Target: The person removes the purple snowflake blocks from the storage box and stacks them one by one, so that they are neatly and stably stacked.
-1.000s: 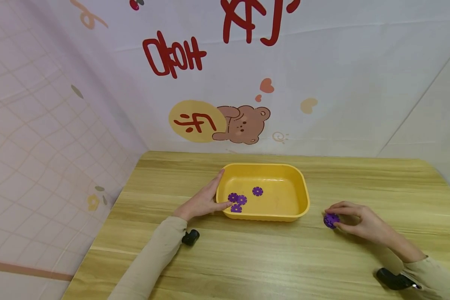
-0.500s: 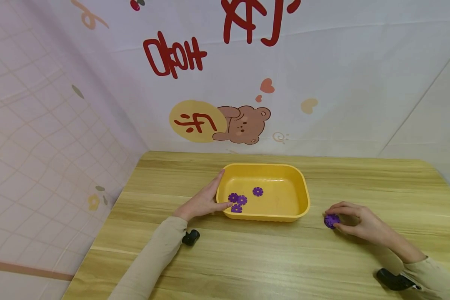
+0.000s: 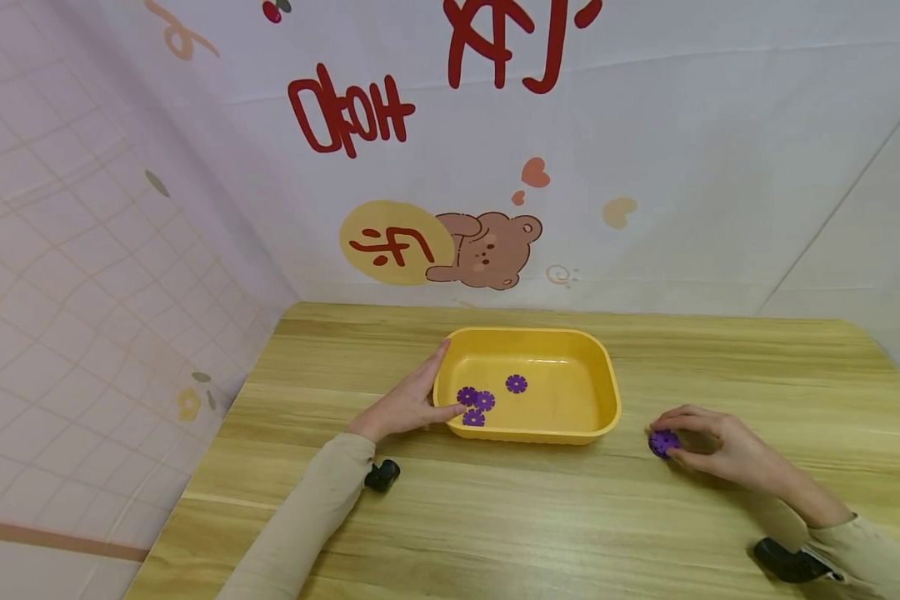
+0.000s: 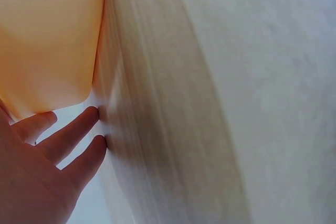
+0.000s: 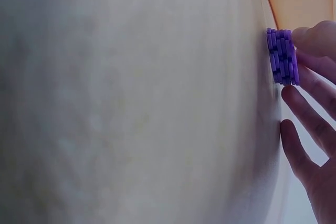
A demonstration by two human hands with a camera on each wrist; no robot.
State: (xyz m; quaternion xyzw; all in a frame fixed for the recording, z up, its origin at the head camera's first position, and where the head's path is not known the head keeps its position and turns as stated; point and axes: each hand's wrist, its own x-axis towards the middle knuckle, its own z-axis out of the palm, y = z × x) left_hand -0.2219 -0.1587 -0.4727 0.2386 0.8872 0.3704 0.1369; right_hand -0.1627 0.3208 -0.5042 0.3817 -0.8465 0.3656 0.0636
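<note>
Watching from my end. Right hand (image 3: 731, 450) has a stack of purple discs (image 3: 663, 444) pinched between thumb and fingers (image 5: 302, 111). Stack is flat-side down, to the right of the yellow tray (image 3: 532, 435) and apart from it. Right wrist view shows several layers, edges notched, roughly squared up. It looks seated on the tabletop (image 3: 495, 521); I can't confirm full contact or give an exact layer count.

Left hand (image 3: 401, 410) is steadying the tray: fingers extended along the outside of its left end, thumb laid over the rim near the front corner. I read that as a light brace, not a firm grip. In the left wrist view two fingertips reach down to the tabletop.

Progress, my call: a good part is done, since several discs are stacked outside. Left over: four loose discs in the tray. Three are bunched at the left end (image 3: 485, 401), right by the left thumb; one sits alone (image 3: 516, 384) further right. None of the four is held. Nothing's in transit between tray and stack. I'd log it as partway, stack holding together.
</note>
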